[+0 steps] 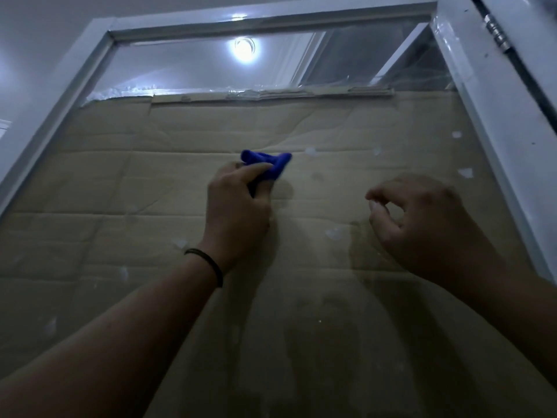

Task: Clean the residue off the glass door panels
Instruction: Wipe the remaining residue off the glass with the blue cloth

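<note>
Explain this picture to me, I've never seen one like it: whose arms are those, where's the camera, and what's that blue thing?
The one picture comes from a camera worn on a person's head, looking up along a glass door panel in a white frame. There is no machine, only bare hands. The left hand grips a blue cloth against the glass. The right hand is curled at the glass, seemingly holding nothing. Whitish residue spots dot the pane; brown cardboard covers it from behind.
</note>
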Available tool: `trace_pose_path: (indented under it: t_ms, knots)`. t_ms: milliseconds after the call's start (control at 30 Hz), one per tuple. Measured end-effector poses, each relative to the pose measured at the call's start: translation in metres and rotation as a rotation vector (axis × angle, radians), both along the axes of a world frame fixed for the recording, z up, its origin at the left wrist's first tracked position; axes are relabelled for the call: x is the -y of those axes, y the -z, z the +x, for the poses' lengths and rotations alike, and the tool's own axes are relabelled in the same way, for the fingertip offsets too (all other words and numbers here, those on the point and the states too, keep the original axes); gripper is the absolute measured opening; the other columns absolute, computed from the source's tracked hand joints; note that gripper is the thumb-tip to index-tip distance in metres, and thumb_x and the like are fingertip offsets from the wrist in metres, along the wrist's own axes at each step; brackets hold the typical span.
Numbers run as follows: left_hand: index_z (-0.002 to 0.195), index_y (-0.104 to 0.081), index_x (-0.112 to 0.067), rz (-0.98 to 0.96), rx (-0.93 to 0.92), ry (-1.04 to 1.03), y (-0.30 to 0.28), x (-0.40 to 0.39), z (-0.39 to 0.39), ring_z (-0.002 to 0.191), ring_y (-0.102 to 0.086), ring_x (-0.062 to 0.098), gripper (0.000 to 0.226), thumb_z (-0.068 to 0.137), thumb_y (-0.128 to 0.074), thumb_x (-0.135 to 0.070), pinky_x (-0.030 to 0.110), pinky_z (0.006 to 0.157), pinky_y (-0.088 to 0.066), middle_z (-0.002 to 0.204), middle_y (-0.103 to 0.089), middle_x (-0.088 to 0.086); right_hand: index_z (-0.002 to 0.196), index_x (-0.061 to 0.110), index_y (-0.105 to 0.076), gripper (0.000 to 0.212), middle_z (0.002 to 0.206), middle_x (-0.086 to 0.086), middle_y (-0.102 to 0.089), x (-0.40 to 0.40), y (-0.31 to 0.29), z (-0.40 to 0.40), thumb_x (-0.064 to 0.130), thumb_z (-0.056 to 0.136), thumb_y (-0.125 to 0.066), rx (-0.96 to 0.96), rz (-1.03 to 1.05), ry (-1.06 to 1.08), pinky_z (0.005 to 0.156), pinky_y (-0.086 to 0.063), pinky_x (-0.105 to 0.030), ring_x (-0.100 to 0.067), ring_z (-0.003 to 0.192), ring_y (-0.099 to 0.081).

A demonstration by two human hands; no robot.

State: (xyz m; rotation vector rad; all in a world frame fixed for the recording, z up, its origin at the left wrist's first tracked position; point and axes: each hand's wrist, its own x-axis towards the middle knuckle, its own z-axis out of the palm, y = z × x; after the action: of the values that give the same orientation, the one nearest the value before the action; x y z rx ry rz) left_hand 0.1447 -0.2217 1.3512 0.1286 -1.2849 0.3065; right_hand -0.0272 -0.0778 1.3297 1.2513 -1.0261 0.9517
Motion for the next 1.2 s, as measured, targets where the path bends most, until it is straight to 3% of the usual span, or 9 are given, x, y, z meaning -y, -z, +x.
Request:
trace_pose_path:
  t_ms: [67, 200, 367, 633, 833, 1033, 1200]
  knots:
    - [0.117, -0.067, -0.009, 0.039, -0.081, -0.023, -0.019, 0.004, 0.009, 0.094, -0.056, 0.02, 0.028, 0.09, -0.064, -0.016, 0.017, 0.082, -0.036, 0.108, -0.065, 0.014, 0.093, 0.01, -0.069, 0.019, 0.089, -0.01, -0.066, -0.003, -0.004, -0.004, 0.017, 0.083, -0.055, 0.002, -0.002, 0.0, 0.081, -0.046, -0.05, -0.03, 0.087, -0.059]
    - [0.123, -0.064, -0.011, 0.084, -0.054, -0.154, -0.054, 0.013, 0.012, 0.096, -0.047, 0.015, 0.031, 0.093, -0.06, -0.019, 0.012, 0.076, -0.027, 0.116, -0.059, 0.013, 0.094, 0.01, -0.068, 0.019, 0.087, -0.009, -0.065, -0.008, -0.013, -0.011, 0.018, 0.083, -0.054, -0.003, -0.015, -0.006, 0.079, -0.047, -0.049, -0.028, 0.082, -0.058]
    - [0.13, -0.058, -0.011, 0.118, -0.02, -0.222, -0.069, 0.015, -0.006, 0.11, -0.049, 0.029, 0.036, 0.094, -0.055, -0.014, 0.026, 0.088, -0.033, 0.122, -0.053, 0.015, 0.093, 0.012, -0.068, 0.025, 0.085, -0.007, -0.065, -0.011, -0.014, -0.017, 0.025, 0.083, -0.048, -0.005, -0.008, -0.022, 0.077, -0.048, -0.048, -0.026, 0.081, -0.058]
    - [0.124, -0.063, -0.013, 0.042, 0.046, -0.172, -0.06, -0.011, -0.054, 0.099, -0.053, 0.025, 0.032, 0.092, -0.058, -0.015, 0.021, 0.08, -0.031, 0.114, -0.056, 0.011, 0.09, 0.014, -0.068, 0.027, 0.082, -0.003, -0.063, -0.013, -0.004, -0.032, 0.026, 0.081, -0.046, 0.006, 0.004, -0.007, 0.075, -0.048, -0.044, -0.021, 0.077, -0.056]
    - [0.123, -0.064, -0.018, 0.006, 0.165, -0.059, -0.047, -0.028, -0.069, 0.089, -0.046, 0.01, 0.031, 0.092, -0.062, -0.021, 0.014, 0.077, -0.03, 0.107, -0.056, 0.002, 0.093, 0.014, -0.067, 0.028, 0.084, -0.001, -0.064, -0.019, -0.002, -0.035, 0.028, 0.083, -0.044, 0.005, 0.004, -0.049, 0.075, -0.05, -0.045, -0.016, 0.078, -0.056]
    - [0.117, -0.067, -0.007, 0.012, -0.14, -0.055, -0.033, -0.012, -0.018, 0.092, -0.053, 0.023, 0.028, 0.09, -0.063, -0.013, 0.015, 0.077, -0.031, 0.106, -0.06, 0.018, 0.093, 0.013, -0.067, 0.029, 0.083, -0.002, -0.064, -0.028, -0.004, -0.023, 0.028, 0.083, -0.044, -0.033, -0.009, -0.08, 0.075, -0.049, -0.047, -0.019, 0.078, -0.057]
    - [0.124, -0.062, -0.008, 0.173, -0.031, -0.164, -0.027, 0.01, 0.002, 0.091, -0.042, 0.013, 0.032, 0.093, -0.06, -0.013, 0.018, 0.078, -0.03, 0.113, -0.056, 0.015, 0.091, 0.012, -0.068, 0.028, 0.08, -0.004, -0.064, -0.032, -0.008, -0.018, 0.026, 0.082, -0.045, -0.052, -0.032, -0.092, 0.076, -0.049, -0.046, -0.02, 0.076, -0.057]
